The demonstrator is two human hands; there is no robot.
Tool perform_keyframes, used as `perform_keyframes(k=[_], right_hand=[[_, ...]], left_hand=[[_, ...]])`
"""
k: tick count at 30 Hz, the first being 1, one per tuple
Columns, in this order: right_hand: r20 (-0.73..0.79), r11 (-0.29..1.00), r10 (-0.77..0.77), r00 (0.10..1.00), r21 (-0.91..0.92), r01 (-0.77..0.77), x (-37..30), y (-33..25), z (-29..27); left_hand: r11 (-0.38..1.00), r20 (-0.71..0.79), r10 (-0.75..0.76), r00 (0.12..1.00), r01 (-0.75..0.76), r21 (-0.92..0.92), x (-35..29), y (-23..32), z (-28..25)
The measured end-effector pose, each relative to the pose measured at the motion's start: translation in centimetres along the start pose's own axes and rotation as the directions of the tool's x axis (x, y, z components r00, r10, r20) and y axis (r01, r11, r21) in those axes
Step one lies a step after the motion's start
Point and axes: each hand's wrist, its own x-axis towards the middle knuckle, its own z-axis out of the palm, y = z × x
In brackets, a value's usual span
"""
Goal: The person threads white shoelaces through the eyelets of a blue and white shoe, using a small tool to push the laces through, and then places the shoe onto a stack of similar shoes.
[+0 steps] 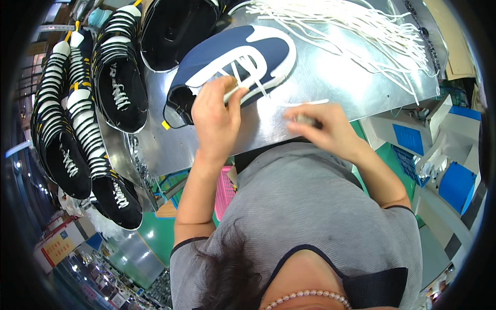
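Observation:
A navy and white shoe upper (212,57) lies on the metal table in front of me, its toe to the upper right. A white shoelace (250,66) crosses its opening in several strands. My left hand (217,113) is closed at the lacing edge near the collar, thumb and forefinger pinching the white edge; whether lace is in the pinch too is hidden. Just right of the shoe, my right hand (325,128) is curled round a small grey-brown object (308,121), smeared by motion. A white lace end (305,103) shows just above its fingers.
A bundle of loose white laces (356,31) spreads over the back right of the metal table (351,95). Stacks of nested black and white shoe uppers (121,95) line the left side. Below the table edge is a pink basket (225,194); blue and white bins (408,138) stand right.

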Motion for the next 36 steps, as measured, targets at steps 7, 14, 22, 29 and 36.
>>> perform_keyframes(k=[7, 14, 22, 29, 36], right_hand=[[-0.256, 0.976, 0.054, 0.965, 0.220, 0.004, 6.0, 1.4, 3.9], [0.423, 0.886, 0.105, 0.900, 0.372, -0.278, -0.2, 1.2, 3.5], [-0.188, 0.914, -0.035, 0.982, 0.391, 0.107, 5.0, 0.1, 1.8], [-0.438, 0.888, -0.067, 0.897, 0.384, 0.253, 9.2, 2.1, 3.6], [-0.527, 0.845, -0.045, 0.849, 0.434, 0.314, 10.2, 2.5, 4.5]], left_hand=[[0.994, -0.009, 0.106, 0.994, -0.106, -0.014, -1.1, 1.6, -0.3], [0.997, -0.030, 0.013, 0.999, -0.015, -0.070, -0.8, 1.1, -0.9], [0.987, 0.335, -0.160, 0.928, 0.141, 0.080, -0.3, -0.3, -0.2], [0.968, 0.351, -0.217, 0.911, 0.248, -0.045, -0.5, -0.5, -0.2], [0.941, 0.274, -0.330, 0.903, 0.337, 0.022, -0.4, 0.0, 0.9]])
